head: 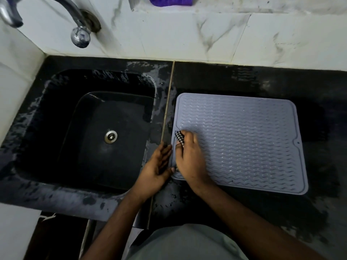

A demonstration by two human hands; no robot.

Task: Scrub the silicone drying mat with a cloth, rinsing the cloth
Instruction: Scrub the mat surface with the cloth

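A pale lilac silicone drying mat [244, 139] with wavy ridges lies flat on the black counter, right of the sink. My right hand [189, 156] presses on the mat's near left part, closed around a black-and-white checked cloth [179, 137] that sticks out past the fingers. My left hand [159, 166] rests flat against the mat's left edge, fingers together, thumb touching the rim near the corner. Most of the cloth is hidden under my right hand.
A black sink [105, 132] with a metal drain [110, 136] lies to the left, its rim wet. A chrome tap [78, 32] curves over its back left corner. White marble tiles [187, 38] back the counter; a purple object [170, 0] sits on the ledge above.
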